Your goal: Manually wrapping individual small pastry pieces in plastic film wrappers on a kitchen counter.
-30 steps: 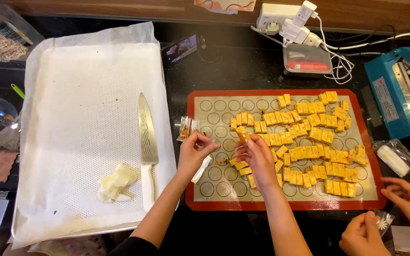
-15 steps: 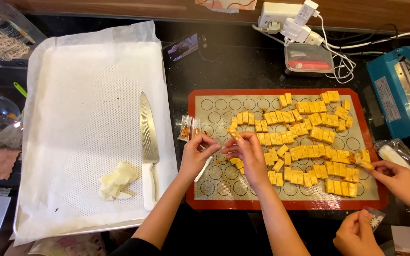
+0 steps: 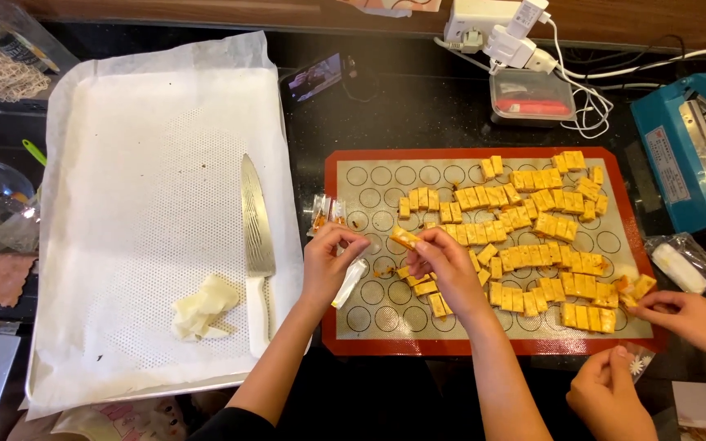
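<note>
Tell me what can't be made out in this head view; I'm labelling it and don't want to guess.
- Small clear wrapper under the left hand: mostly covered by the fingers; its opening is hidden.
- Yellow piece in the right hand: too small to show its texture.
- Blue sealing machine: cut off by the right edge.
- Co-worker's hand: partly cut off by the bottom edge.

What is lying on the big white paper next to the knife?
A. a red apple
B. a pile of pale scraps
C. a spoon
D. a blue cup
B: a small heap of pale scraps lies on the white paper, just left of the knife.
</note>
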